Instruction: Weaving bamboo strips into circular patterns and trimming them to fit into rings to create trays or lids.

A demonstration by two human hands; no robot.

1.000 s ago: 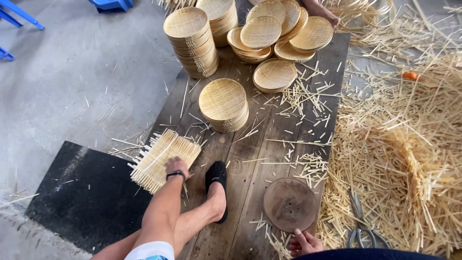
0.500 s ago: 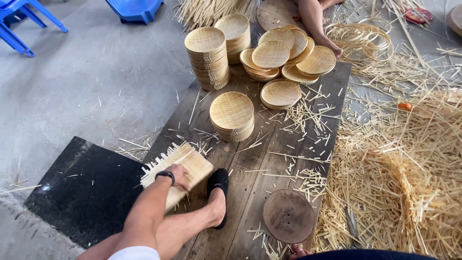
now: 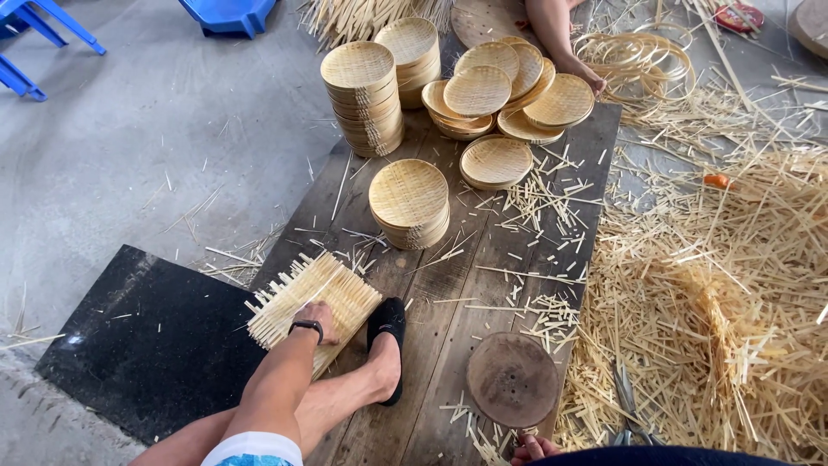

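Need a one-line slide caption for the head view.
Left hand presses a square woven bamboo mat on the wooden board, beside stacked round woven lids.

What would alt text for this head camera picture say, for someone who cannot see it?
A person's left hand presses on a square woven bamboo mat on a wooden board, beside their foot in a black slipper. Stacks of round woven trays stand farther off, bamboo splints litter the floor, and the right hand shows at the bottom edge.
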